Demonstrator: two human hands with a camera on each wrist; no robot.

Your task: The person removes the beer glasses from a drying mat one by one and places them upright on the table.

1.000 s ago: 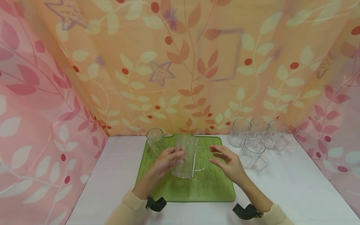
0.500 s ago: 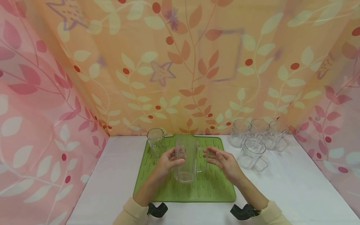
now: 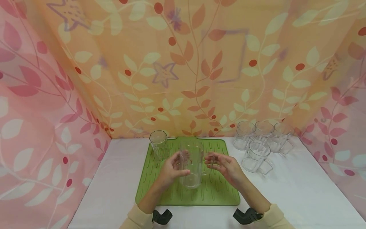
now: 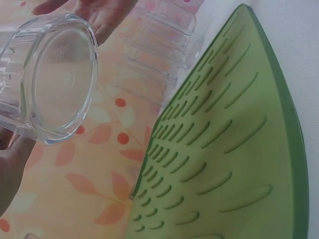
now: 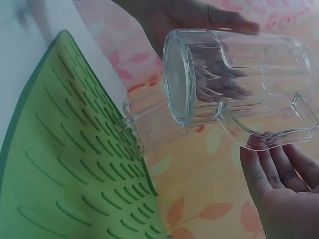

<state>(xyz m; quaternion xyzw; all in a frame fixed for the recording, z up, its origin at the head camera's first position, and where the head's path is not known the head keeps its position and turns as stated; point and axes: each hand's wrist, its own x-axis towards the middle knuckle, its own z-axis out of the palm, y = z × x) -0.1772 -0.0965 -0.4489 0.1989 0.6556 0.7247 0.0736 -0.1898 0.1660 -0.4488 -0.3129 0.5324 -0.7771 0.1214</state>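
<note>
A clear glass mug [image 3: 192, 179] is held upright above the green ridged mat [image 3: 183, 198]. My left hand [image 3: 170, 171] grips its side, thumb on the near face and fingers behind. The handle [image 5: 259, 139] points toward my right hand [image 3: 228, 168], whose extended fingers touch it in the right wrist view; the right thumb is hidden there. From below, the left wrist view shows the mug's round base [image 4: 65, 79] with raised lettering, apart from the mat. Another glass mug [image 3: 158, 143] stands at the mat's far left corner.
Several more glass mugs [image 3: 258, 152] stand grouped on the white tabletop [image 3: 291, 187] at the back right. Patterned cloth [image 3: 183, 105] hangs behind the table, with pink cloth [image 3: 37, 127] along the left side.
The mug has turned more upright and come slightly nearer and to the right in my left hand. My right hand has moved left, from apart to its handle.
</note>
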